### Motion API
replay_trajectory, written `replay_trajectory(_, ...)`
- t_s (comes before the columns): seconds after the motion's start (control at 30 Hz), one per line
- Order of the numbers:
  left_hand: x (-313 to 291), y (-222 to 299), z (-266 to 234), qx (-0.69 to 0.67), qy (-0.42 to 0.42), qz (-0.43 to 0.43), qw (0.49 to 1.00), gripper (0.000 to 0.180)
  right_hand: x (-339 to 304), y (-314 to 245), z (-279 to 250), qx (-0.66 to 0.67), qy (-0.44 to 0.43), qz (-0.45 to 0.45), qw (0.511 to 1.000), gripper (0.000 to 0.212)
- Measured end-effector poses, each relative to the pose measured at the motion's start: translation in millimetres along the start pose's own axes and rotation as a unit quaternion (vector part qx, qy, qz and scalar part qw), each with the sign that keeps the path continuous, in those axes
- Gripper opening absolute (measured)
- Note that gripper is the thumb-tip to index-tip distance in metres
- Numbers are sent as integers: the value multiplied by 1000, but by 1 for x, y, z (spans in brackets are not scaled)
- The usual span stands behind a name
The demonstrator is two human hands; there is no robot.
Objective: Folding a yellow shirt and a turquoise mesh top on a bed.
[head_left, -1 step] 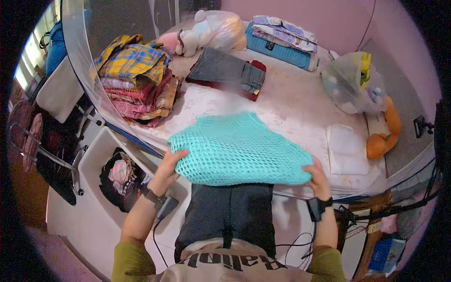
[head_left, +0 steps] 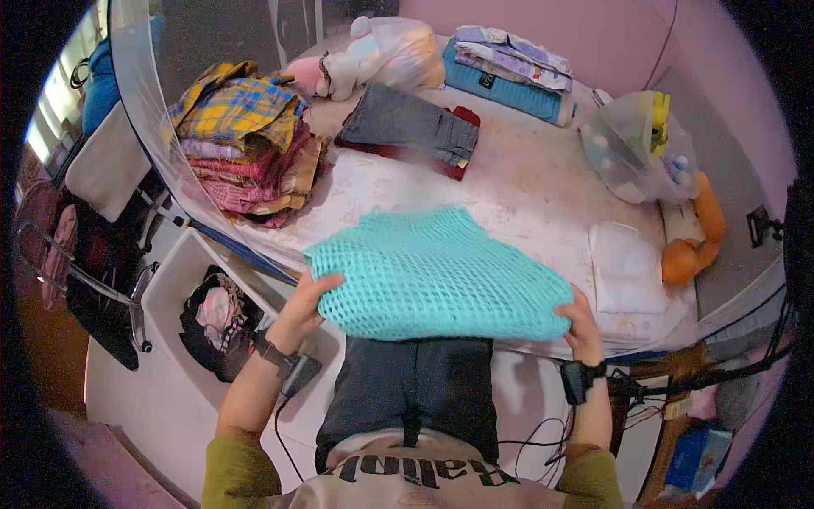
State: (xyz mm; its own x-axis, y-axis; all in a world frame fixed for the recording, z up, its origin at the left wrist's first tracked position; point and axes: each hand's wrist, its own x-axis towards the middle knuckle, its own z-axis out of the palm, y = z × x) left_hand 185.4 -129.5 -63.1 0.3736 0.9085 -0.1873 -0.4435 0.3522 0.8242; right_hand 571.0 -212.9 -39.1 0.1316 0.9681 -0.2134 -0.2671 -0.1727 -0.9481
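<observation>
A turquoise openwork knitted garment (head_left: pixel 432 276) is stretched between my two hands at the near edge of the bed. My left hand (head_left: pixel 315 297) grips its left side, thumb on top and the other fingers hidden beneath. At the right corner my right hand (head_left: pixel 580 321) pinches the knit the same way. The far part of the cloth narrows and lies over the mattress, while the near edge hangs in front of my dark trousers (head_left: pixel 411 390). Both wrists wear black straps with small devices.
On the bed (head_left: pixel 517 187) are a tall clothes pile (head_left: pixel 246 144), folded grey trousers (head_left: pixel 398 123), a blue and patterned stack (head_left: pixel 509 76), bagged plush toys (head_left: pixel 640 148) and a folded white cloth (head_left: pixel 626 267). A white bin (head_left: pixel 174 327) with dark clothes stands on the left. Netting surrounds the bed.
My right hand has moved slightly to the right, drawing the turquoise knit a little wider. My left hand has barely shifted.
</observation>
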Motion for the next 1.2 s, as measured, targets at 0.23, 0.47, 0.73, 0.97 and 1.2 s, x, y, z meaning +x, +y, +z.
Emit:
replay_trajectory(0.23,6,-49,-37,333,110,-82,933,50,-48,42,-50,-340,-314,148,874,23)
replay_trajectory(0.47,11,-79,-46,134,76,-226,962,67,-8,101,-59,-243,-85,173,951,39)
replay_trajectory(0.73,4,-52,-17,-7,-6,-131,991,52,11,83,22,-35,-91,73,993,44)
replay_trajectory(0.97,26,2,55,115,-23,22,993,49,31,25,29,26,-109,28,993,41)
replay_trajectory(1.2,47,115,114,51,-91,223,969,45,38,-84,20,25,-53,-218,974,39)
